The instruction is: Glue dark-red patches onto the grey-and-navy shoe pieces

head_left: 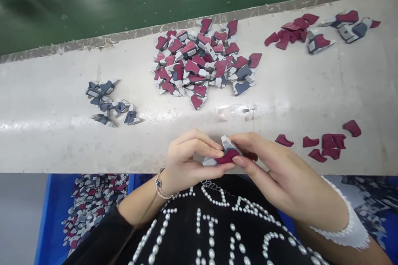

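Close to the table's front edge, my left hand [194, 157] and my right hand [269, 165] both grip one small grey, white and maroon plastic part [227, 155]. Its maroon face is turned up, with a white tip pointing away from me. The left thumb and fingers pinch it from the left, while the right thumb and fingers press on its right end. Beyond the hands lies a large pile of similar maroon-topped parts [192, 66]. To the right are loose maroon pieces [332, 141] near the front edge.
Grey-blue parts [107, 105] lie on the left of the pale table [46, 132]. More maroon pieces [292, 31] and several assembled parts [320, 43] are at the back right. A blue bin [54, 215] full of parts stands below left; another bin [390, 232] is below right.
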### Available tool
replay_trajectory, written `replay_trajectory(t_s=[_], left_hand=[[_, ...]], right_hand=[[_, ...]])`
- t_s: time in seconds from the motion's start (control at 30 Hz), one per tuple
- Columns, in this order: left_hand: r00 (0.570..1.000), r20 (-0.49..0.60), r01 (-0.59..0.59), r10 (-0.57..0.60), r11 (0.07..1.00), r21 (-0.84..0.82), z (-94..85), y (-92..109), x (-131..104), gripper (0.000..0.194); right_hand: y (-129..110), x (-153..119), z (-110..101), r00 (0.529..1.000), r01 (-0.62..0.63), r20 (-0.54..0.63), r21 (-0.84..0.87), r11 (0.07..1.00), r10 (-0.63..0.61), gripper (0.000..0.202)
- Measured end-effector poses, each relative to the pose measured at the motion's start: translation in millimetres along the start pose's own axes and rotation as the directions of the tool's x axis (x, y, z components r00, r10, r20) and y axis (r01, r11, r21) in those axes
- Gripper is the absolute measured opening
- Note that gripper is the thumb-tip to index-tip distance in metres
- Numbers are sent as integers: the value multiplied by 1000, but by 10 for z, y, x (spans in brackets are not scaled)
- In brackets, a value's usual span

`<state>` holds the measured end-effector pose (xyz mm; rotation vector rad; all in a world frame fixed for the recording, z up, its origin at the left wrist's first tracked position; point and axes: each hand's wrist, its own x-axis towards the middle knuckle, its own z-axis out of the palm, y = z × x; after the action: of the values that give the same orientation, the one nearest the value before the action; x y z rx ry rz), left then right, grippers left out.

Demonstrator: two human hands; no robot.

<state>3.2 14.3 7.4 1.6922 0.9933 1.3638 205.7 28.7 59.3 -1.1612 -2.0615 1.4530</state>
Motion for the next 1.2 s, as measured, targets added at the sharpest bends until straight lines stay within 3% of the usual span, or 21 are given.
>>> replay_trajectory(t_s=[0.23,0.37,0.47,0.57,0.73,0.93,1.03,1.2], left_hand=[[1000,13,1,-1,1000,5,11,-51,-29,26],[999,43,-25,25,1000,6,-7,-66,-42,27],[984,103,144,-148,989,45,-21,-39,-64,33],[939,216,240,-269,959,152,-48,10,-78,19],[925,254,267,-282,959,91,-48,79,-68,9],[939,186,302,-290,952,-43,46,84,-88,13],[918,248,318,-308,948,-2,14,66,-88,13],[890,373,250,-261,965,77,-74,72,-61,20]], right_hand=[[-5,36,-68,997,-53,57,-20,998,54,15],[20,73,-15,999,-4,40,-73,997,7,23],[33,74,32,997,75,-10,-214,974,-79,22],[16,41,46,991,128,13,-329,936,-131,19],[-15,-43,-1,974,228,75,-352,908,-215,17],[3,-80,-57,954,299,88,-377,877,-287,25],[14,-88,-70,953,297,71,-382,875,-293,26],[25,-107,-60,956,291,76,-374,881,-284,24]])
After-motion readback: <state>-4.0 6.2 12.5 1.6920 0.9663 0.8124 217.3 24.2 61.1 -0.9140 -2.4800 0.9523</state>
